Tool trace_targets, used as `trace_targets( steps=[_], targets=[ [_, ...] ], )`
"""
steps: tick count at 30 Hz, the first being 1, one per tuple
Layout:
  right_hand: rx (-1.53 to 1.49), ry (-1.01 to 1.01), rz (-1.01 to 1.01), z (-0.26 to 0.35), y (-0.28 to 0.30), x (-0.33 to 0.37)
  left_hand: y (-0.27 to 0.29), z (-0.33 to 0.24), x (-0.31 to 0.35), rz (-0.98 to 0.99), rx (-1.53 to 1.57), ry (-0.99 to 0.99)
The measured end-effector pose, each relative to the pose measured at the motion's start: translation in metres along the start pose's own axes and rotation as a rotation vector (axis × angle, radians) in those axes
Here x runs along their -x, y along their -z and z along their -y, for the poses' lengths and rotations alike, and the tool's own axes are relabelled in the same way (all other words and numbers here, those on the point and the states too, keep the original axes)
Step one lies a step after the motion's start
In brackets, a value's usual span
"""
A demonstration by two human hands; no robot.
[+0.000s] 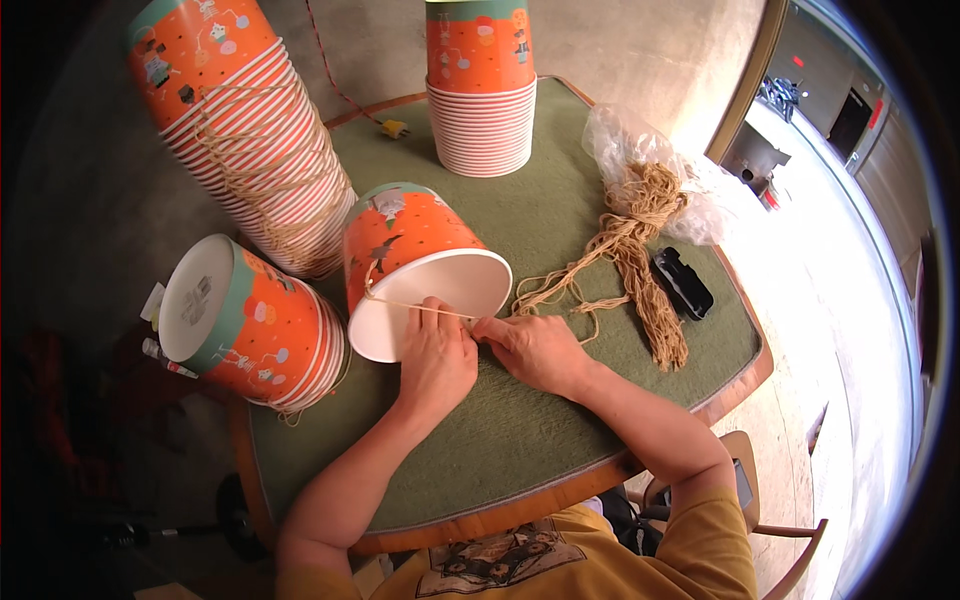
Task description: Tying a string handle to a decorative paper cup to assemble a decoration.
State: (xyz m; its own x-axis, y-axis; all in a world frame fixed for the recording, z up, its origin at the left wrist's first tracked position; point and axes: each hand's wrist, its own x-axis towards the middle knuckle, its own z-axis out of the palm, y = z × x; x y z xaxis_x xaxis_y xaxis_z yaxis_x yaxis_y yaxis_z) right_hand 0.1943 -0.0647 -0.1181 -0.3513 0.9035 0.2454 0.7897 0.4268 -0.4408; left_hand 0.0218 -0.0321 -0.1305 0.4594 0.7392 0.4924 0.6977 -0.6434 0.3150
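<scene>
A paper bucket, orange with a green base band and a white inside, lies tilted on the green table, its mouth facing me. A tan cord crosses the mouth from a hole near the left rim toward my right hand. My left hand closes over the lower rim, fingers inside the mouth and beneath the cord. Beside it, my right hand pinches the cord at the right rim; its fingertips nearly touch my left hand. What lies between the two hands is partly hidden.
Tall nested buckets with cords lean at the left, behind a shorter stack on its side. Another stack stands at the back. Right of my hands lie a cord bundle, a plastic bag and a black case.
</scene>
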Motion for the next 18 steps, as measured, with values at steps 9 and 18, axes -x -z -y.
trace_targets(
  steps=[9,18],
  targets=[
    [-0.050,0.017,-0.006,-0.0034,-0.0009,0.0003,-0.0035,0.0033,0.0021,0.008,0.005,0.013],
    [-0.070,0.016,-0.006,-0.0077,-0.0022,-0.0003,-0.0054,0.0040,0.0021,0.019,0.005,0.017]
  ],
)
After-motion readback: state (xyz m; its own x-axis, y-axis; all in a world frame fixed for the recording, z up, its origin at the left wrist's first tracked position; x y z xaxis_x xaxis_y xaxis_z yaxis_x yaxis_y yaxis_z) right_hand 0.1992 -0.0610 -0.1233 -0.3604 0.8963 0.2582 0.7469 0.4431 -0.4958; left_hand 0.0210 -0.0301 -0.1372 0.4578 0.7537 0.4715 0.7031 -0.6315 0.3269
